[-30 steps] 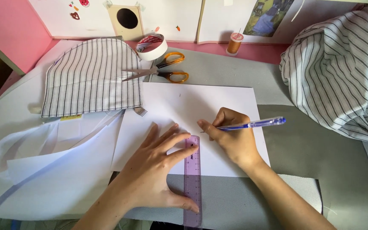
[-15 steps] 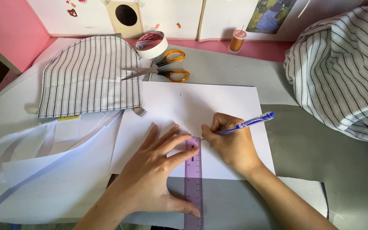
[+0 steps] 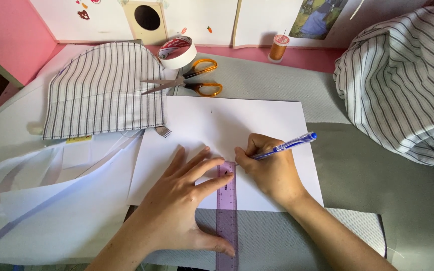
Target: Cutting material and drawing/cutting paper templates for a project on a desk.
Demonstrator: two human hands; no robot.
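A white sheet of paper [image 3: 237, 123] lies on the grey table. Across its lower edge runs a translucent purple ruler [image 3: 226, 200], standing lengthwise toward me. My left hand [image 3: 182, 200] lies flat on the paper with fingers spread and presses the ruler down, thumb against its lower part. My right hand [image 3: 269, 168] grips a blue pen [image 3: 287, 145] with its tip down on the paper, right beside the ruler's top end.
Orange-handled scissors [image 3: 197, 80], a roll of tape [image 3: 177, 51] and a spool of orange thread [image 3: 278, 47] lie at the back. A folded striped fabric piece [image 3: 101, 90] lies left, bunched striped cloth [image 3: 403, 85] right, white paper pieces [image 3: 51, 190] lower left.
My right hand with the pen has slid slightly down along the ruler's edge. My left hand keeps the ruler in place.
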